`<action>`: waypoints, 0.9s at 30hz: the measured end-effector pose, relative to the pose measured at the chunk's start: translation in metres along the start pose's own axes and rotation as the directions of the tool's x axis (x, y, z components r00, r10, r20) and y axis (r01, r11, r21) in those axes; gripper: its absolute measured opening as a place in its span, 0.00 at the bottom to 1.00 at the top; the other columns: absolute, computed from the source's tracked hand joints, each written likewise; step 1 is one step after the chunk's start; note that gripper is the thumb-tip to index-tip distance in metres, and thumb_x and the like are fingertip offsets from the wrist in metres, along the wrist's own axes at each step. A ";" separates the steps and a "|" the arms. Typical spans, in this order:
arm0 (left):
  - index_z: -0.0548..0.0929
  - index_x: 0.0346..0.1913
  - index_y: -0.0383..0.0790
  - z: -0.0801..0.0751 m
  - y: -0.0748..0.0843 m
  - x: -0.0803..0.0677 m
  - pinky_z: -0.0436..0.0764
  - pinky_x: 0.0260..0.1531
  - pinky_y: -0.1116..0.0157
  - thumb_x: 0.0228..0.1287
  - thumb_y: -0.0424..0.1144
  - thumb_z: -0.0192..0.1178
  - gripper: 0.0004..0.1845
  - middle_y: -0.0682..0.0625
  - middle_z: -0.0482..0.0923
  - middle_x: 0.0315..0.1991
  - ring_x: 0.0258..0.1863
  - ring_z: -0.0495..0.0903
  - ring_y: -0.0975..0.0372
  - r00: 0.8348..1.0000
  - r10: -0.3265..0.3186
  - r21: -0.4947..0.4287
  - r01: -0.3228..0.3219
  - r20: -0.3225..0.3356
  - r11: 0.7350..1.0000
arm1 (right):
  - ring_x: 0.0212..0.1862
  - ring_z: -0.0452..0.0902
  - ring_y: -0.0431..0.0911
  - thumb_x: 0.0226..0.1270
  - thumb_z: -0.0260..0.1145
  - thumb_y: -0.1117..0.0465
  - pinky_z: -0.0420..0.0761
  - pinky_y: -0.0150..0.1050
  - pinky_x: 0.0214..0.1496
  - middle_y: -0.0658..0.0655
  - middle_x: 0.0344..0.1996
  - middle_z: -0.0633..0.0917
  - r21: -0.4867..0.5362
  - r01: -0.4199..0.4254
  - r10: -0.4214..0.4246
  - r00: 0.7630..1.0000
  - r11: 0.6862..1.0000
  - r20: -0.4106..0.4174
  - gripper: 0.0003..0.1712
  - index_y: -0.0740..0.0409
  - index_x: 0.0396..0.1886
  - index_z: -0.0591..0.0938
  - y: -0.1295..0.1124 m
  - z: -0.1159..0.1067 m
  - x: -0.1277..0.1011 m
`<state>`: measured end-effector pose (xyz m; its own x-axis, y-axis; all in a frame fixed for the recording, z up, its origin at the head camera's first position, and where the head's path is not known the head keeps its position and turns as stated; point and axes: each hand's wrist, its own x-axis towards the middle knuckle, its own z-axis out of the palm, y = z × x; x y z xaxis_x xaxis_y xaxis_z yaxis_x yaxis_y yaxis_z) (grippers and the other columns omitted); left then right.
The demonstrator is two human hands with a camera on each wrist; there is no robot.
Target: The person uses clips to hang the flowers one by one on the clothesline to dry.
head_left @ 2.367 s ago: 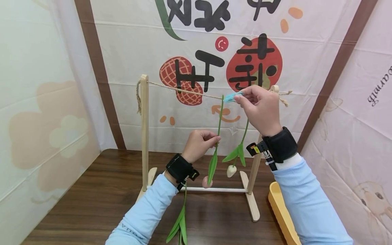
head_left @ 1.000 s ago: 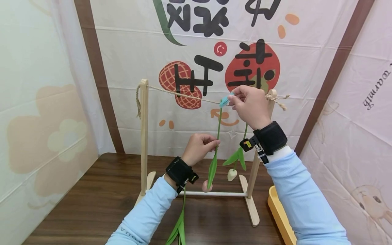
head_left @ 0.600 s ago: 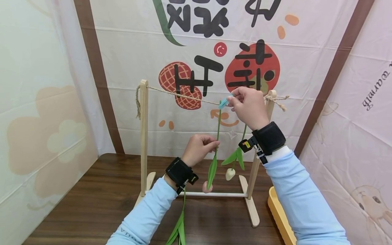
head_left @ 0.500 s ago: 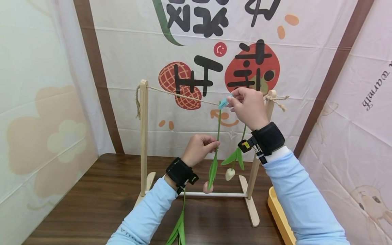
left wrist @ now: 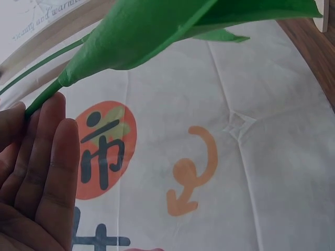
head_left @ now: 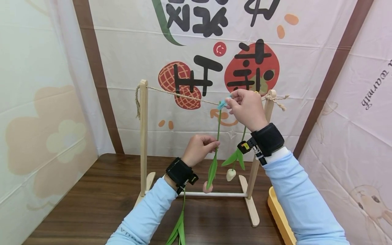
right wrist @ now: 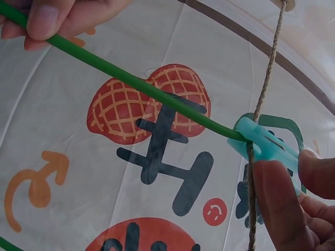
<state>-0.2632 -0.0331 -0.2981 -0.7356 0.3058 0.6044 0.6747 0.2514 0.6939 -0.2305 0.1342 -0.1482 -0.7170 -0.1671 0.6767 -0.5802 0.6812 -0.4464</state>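
A pink artificial tulip (head_left: pixel 207 186) hangs head down, its green stem pinched between thumb and fingers of my left hand (head_left: pixel 199 148). My right hand (head_left: pixel 249 108) pinches a light blue clothespin (head_left: pixel 222 104) at the stem's upper end. In the right wrist view the clothespin (right wrist: pixel 264 144) sits over both the stem's end and the twine (right wrist: pixel 266 78). Behind my right wrist a white tulip (head_left: pixel 231 175) hangs upside down; its upper stem is hidden by the hand. Below my left wrist the green leaves (head_left: pixel 179 224) of another flower show, its head out of frame.
The twine spans a wooden frame with a left post (head_left: pixel 143 136), a right post (head_left: pixel 253 170) and a white bottom bar (head_left: pixel 214 194). It stands on a dark wood table (head_left: pixel 92 204). A yellow tray (head_left: pixel 279 216) lies at the right, partly behind my sleeve. Printed cloth hangs behind.
The blue clothespin has moved left and tilted down, from beside the stem onto its upper end at the twine. My left hand keeps its pinch on the stem, almost still.
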 end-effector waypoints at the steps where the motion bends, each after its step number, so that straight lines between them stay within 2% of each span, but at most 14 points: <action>1: 0.88 0.32 0.38 0.000 0.000 0.000 0.80 0.27 0.66 0.66 0.38 0.64 0.08 0.55 0.82 0.22 0.25 0.83 0.57 1.000 -0.001 0.002 0.001 -0.001 1.000 | 0.29 0.85 0.48 0.69 0.65 0.62 0.77 0.34 0.30 0.62 0.31 0.87 0.000 -0.006 0.006 1.000 1.000 0.008 0.11 0.67 0.43 0.83 0.000 0.000 0.000; 11: 0.88 0.31 0.39 0.000 0.002 -0.001 0.79 0.27 0.66 0.66 0.38 0.65 0.08 0.54 0.82 0.21 0.24 0.82 0.59 1.000 0.001 0.020 -0.001 -0.007 1.000 | 0.29 0.84 0.48 0.69 0.65 0.60 0.74 0.33 0.27 0.61 0.32 0.87 0.018 -0.021 0.021 1.000 1.000 0.017 0.17 0.67 0.51 0.81 -0.003 -0.003 -0.005; 17: 0.88 0.32 0.38 0.000 0.001 -0.002 0.80 0.28 0.65 0.66 0.38 0.65 0.07 0.53 0.82 0.22 0.26 0.83 0.52 1.000 0.002 0.001 -0.002 -0.002 1.000 | 0.28 0.84 0.48 0.69 0.66 0.60 0.75 0.31 0.28 0.62 0.33 0.87 0.027 -0.018 0.018 1.000 0.999 0.005 0.19 0.68 0.53 0.80 -0.003 -0.003 -0.007; 21: 0.88 0.32 0.39 -0.001 0.000 -0.002 0.80 0.28 0.65 0.65 0.38 0.65 0.07 0.53 0.82 0.22 0.27 0.84 0.51 1.000 0.007 0.001 -0.007 -0.004 1.000 | 0.28 0.84 0.47 0.69 0.66 0.59 0.75 0.31 0.28 0.62 0.33 0.87 0.031 -0.014 0.014 1.000 0.999 0.001 0.20 0.69 0.53 0.80 -0.004 -0.003 -0.008; 27: 0.89 0.33 0.40 -0.003 0.000 -0.004 0.80 0.27 0.66 0.65 0.38 0.65 0.07 0.56 0.82 0.23 0.24 0.82 0.61 1.000 0.012 0.016 -0.012 -0.012 1.000 | 0.29 0.84 0.47 0.68 0.66 0.59 0.77 0.30 0.29 0.60 0.32 0.87 0.012 0.008 -0.008 1.000 1.000 -0.003 0.20 0.69 0.54 0.80 -0.004 -0.004 -0.009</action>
<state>-0.2604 -0.0365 -0.2989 -0.7279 0.2980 0.6175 0.6845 0.2626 0.6801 -0.2204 0.1358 -0.1501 -0.7114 -0.1702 0.6818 -0.5902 0.6715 -0.4481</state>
